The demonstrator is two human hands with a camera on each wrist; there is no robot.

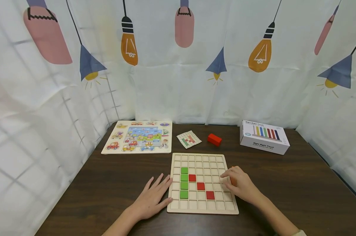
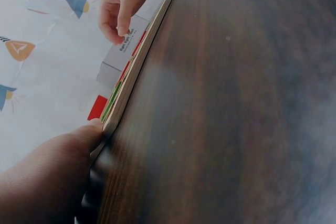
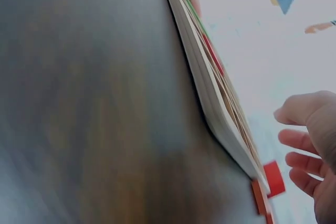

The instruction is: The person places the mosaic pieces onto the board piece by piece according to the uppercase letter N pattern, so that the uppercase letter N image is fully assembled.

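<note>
A square wooden grid board (image 1: 207, 207) lies on the table. In its cells sit a column of green tiles (image 1: 184, 177) and 3 red tiles (image 1: 200, 186) stepping down to the right. My left hand (image 1: 151, 200) lies with fingers spread, its fingertips and thumb at the board's left edge. Over the right edge hovers my right hand (image 1: 242, 185), fingers loosely bent; the right wrist view shows a gap between its thumb and fingers, with nothing held. An orange piece (image 3: 260, 198) beside the board is mostly hidden behind that hand in the head view.
Behind the board lie a small pattern card (image 1: 189, 139) and a red block (image 1: 214, 139). A picture puzzle board (image 1: 137, 137) is at the back left, and a white box (image 1: 263, 137) at the back right. A printed curtain (image 1: 180, 91) hangs around the table.
</note>
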